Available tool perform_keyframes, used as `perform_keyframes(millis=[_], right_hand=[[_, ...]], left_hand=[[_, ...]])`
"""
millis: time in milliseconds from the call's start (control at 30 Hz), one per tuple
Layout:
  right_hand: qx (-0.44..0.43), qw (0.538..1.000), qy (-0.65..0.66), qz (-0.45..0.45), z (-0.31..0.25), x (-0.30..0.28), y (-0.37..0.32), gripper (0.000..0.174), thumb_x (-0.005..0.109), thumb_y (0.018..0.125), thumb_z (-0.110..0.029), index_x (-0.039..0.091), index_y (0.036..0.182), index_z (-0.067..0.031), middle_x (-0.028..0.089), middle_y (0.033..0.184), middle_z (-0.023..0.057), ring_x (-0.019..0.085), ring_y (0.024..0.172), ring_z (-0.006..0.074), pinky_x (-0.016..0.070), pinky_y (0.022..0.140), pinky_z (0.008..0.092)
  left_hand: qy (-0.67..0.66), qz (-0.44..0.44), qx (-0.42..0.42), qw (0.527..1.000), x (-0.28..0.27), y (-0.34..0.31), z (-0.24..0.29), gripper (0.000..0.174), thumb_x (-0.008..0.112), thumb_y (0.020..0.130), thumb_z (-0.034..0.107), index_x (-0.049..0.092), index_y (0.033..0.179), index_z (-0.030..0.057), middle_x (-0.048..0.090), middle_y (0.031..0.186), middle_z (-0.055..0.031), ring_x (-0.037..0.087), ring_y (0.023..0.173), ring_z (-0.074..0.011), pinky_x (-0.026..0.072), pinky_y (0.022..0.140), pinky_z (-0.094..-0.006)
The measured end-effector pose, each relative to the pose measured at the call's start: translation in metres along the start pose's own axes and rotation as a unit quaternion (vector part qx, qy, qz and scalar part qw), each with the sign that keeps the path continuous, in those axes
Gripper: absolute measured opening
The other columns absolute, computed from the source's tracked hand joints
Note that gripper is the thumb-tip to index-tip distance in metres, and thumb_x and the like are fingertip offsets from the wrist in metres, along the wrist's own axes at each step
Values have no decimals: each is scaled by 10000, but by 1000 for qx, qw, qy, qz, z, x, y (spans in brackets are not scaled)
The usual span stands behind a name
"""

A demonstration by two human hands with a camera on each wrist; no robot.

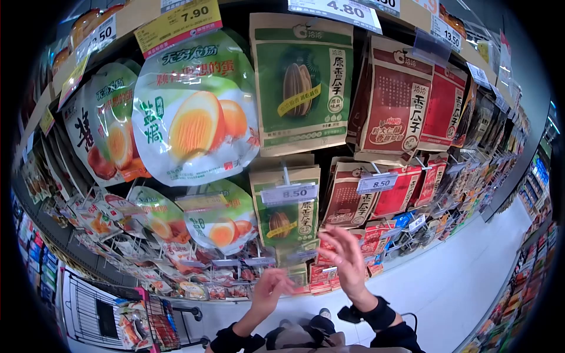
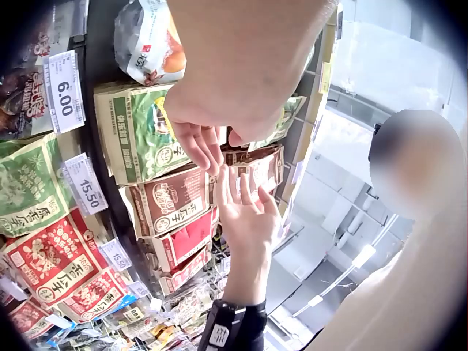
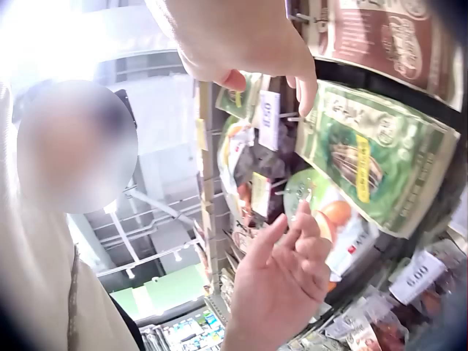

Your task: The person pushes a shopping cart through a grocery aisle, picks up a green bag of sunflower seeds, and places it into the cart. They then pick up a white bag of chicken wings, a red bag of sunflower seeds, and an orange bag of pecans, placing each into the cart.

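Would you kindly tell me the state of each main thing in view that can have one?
Left hand: empty, fingers loosely bent
Right hand: empty, raised
Green seed bags: hanging, apparently sealed
Brown seed bags: hanging, apparently sealed
Egg pouches: hanging, apparently sealed
Shopping cart: holding packets

Through my left wrist camera I see the left hand point(image 2: 223, 117) near the right hand point(image 2: 250, 219), a green bag point(image 2: 133, 139) and brown bag point(image 2: 170, 201) beside them.
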State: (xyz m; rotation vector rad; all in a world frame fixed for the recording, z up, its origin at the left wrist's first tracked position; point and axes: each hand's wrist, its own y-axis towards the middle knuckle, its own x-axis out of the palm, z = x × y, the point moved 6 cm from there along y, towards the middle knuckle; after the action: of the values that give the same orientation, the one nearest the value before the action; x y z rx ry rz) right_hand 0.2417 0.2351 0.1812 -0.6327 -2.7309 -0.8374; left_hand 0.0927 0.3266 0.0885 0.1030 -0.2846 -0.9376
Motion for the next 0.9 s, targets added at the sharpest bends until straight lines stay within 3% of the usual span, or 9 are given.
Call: perform_keyframes(millis=[300, 900], right_hand=[[132, 983, 73, 103, 65, -36, -59, 460, 466, 853, -124, 295, 1263, -7, 354, 1281, 176, 417, 1154, 271, 413, 902, 401], [183, 969, 116, 115, 32, -82, -103, 424, 460, 860, -148, 343, 1239, 4, 417, 1237, 165, 462, 1110, 253, 423, 901, 394]], left_hand=[[-52, 32, -35, 998, -9, -7, -27, 197, 463, 865, 26, 428, 1057, 1, 567, 825, -109, 565, 667, -140, 461, 600, -231], [-4, 68, -42, 997, 32, -24, -43, 215, 439, 864, 15, 413, 1076, 39, 574, 853, -109, 580, 691, -156, 482, 607, -253]])
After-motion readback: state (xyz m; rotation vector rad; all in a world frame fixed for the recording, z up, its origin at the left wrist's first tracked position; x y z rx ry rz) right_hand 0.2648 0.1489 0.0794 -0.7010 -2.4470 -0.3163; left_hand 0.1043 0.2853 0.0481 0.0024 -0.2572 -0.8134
